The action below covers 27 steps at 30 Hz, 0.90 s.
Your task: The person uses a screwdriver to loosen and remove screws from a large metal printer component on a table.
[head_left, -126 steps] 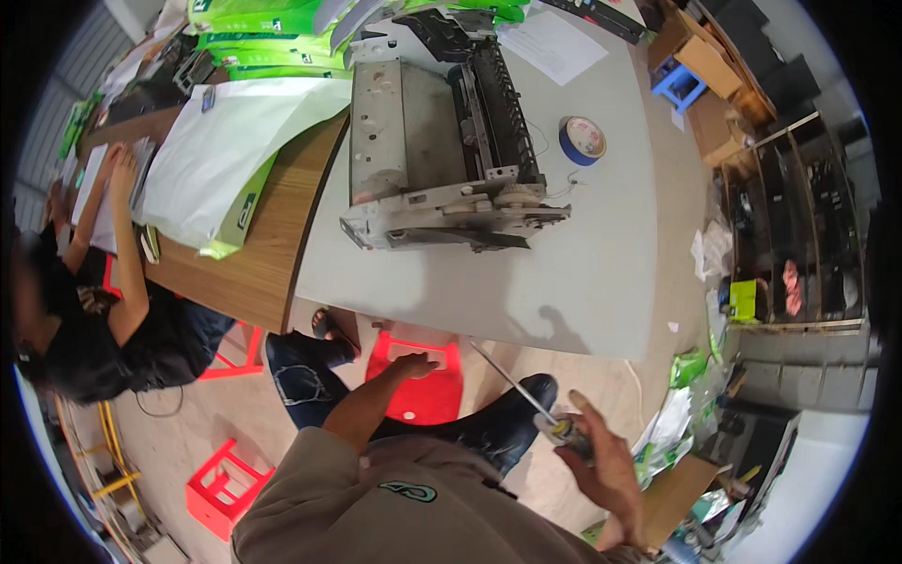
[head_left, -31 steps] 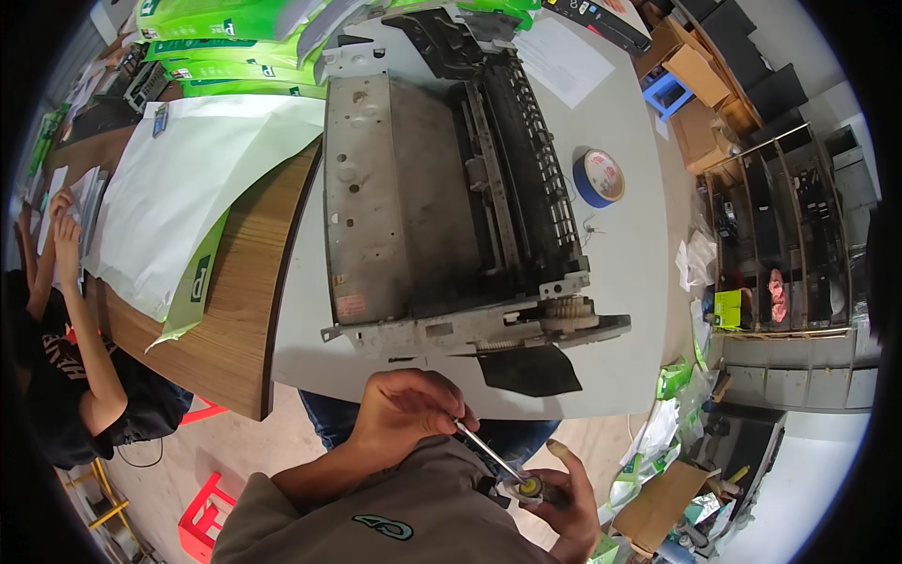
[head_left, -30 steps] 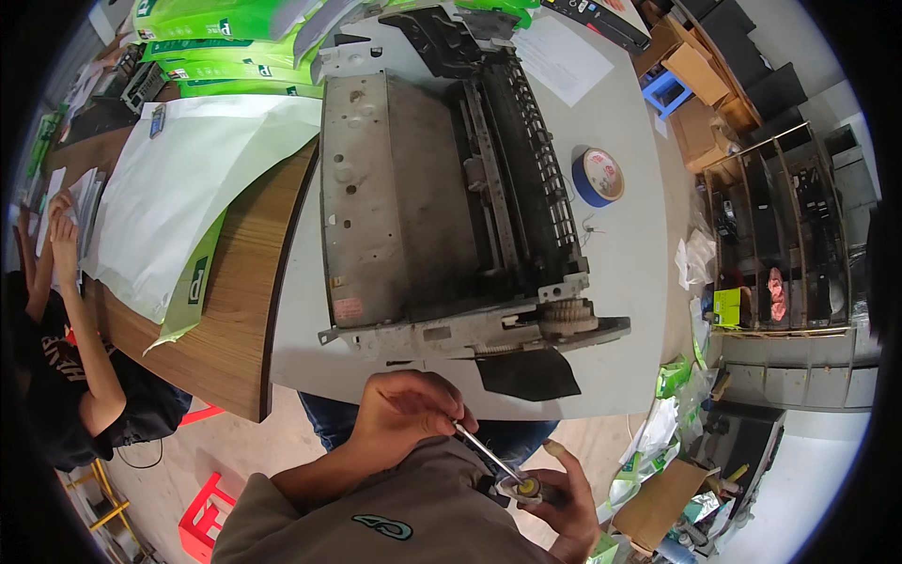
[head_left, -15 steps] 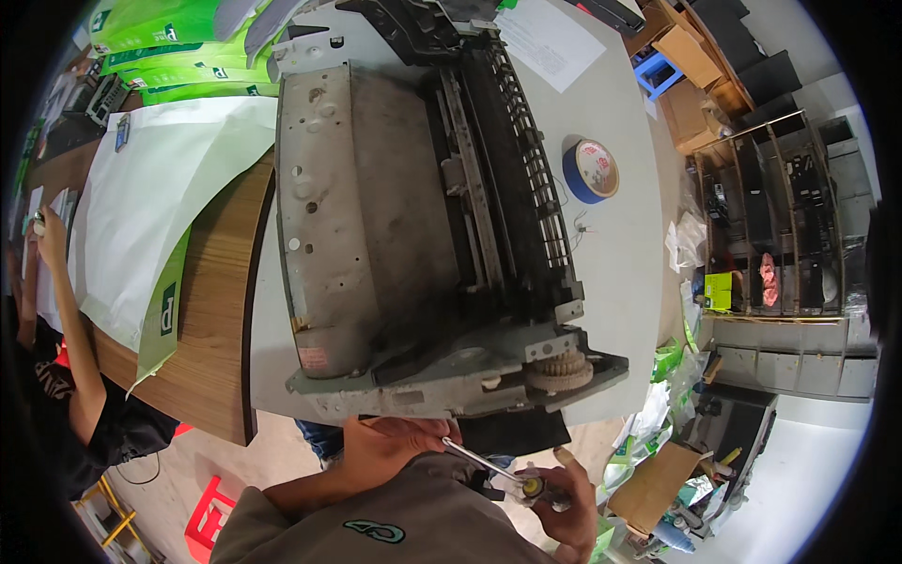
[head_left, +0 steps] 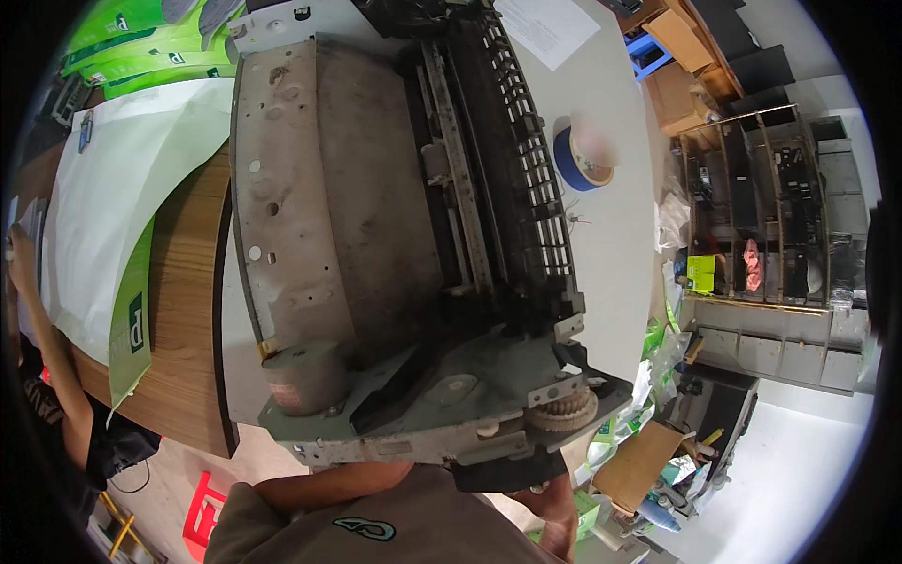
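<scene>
A dusty metal and black-plastic printer chassis (head_left: 376,226) stands on the grey table (head_left: 611,235), its toothed gear (head_left: 564,412) at the near right corner. Under its near edge runs my left forearm (head_left: 338,484); the chassis hides that hand's fingers and anything in them. My right hand (head_left: 554,503) is by the black part (head_left: 507,472) that juts from the near edge. That part covers most of the right fingers, so whether they grip something does not show.
A roll of blue tape (head_left: 578,162) and a printed sheet (head_left: 550,28) lie right of the chassis. Left stands a wooden table (head_left: 188,282) with a large white-and-green bag (head_left: 132,207). Another person's arm (head_left: 52,348) is far left. A red stool (head_left: 199,517) stands below.
Both hands have gone forward under the chassis's near edge. The metal rod-like tool and the small round part with a yellow centre, seen between them before, are now hidden. My view has tilted.
</scene>
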Each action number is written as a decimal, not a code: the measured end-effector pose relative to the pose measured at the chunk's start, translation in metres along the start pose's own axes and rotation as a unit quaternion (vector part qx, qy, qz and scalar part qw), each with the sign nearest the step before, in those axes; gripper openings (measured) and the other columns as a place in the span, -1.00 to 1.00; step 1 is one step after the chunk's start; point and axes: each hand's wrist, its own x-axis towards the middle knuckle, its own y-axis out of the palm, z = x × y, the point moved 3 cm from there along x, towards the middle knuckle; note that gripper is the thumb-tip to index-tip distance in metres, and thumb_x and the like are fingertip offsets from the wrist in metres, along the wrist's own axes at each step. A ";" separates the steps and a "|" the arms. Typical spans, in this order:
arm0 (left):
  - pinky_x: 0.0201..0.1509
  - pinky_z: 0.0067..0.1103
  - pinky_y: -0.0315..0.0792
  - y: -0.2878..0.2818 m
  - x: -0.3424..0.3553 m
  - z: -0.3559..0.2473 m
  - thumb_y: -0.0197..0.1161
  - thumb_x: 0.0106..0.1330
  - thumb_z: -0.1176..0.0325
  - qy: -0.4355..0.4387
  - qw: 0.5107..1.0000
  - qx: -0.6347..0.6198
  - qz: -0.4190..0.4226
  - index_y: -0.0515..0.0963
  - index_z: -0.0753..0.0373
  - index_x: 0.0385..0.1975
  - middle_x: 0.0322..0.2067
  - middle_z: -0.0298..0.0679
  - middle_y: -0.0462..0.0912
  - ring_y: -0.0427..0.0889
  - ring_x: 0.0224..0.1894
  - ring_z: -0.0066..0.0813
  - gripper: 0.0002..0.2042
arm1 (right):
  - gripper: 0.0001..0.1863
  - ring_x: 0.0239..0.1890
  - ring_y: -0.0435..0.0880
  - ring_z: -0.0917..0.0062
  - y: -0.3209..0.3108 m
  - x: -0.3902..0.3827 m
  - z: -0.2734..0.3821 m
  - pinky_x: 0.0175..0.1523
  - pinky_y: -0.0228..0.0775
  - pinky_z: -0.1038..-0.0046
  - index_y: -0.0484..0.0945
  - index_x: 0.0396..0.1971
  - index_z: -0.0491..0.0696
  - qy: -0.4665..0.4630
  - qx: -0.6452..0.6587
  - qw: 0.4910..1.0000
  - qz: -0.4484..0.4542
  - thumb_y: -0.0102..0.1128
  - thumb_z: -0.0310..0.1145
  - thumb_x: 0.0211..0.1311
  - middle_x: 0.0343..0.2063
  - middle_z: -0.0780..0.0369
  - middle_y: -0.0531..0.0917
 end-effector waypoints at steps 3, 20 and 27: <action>0.02 -0.16 0.43 0.015 0.006 0.008 -0.12 0.35 0.40 0.010 0.998 0.042 0.049 0.46 0.26 0.04 -0.15 0.12 0.62 0.61 -0.06 0.05 -0.67 | -0.12 -0.01 0.65 0.48 -0.005 0.002 -0.027 0.09 0.48 0.44 0.25 0.28 -0.10 -0.014 0.024 0.999 -0.022 0.48 -0.68 -0.12 -0.07 0.13 0.66; 0.09 -0.51 0.47 -0.024 0.000 -0.067 0.24 0.30 0.50 -0.038 0.876 -0.474 -0.085 0.46 0.31 0.11 -0.06 -0.14 0.66 0.62 0.03 -0.35 -0.63 | -0.18 0.02 0.65 0.43 -0.001 0.011 -0.044 0.11 0.49 0.42 0.29 0.25 -0.19 -0.036 0.086 0.996 -0.012 0.35 -0.80 -0.14 -0.10 0.11 0.68; 0.07 -0.40 0.56 -0.035 0.002 -0.102 0.30 0.10 0.79 0.201 0.780 -0.588 -0.074 0.45 0.43 -0.06 -0.14 0.05 0.64 0.65 -0.02 -0.22 -0.62 | -0.12 0.02 0.64 0.43 0.007 0.000 -0.041 0.09 0.49 0.45 0.26 0.26 -0.18 -0.083 0.091 0.992 -0.034 0.33 -0.86 -0.19 -0.12 0.09 0.68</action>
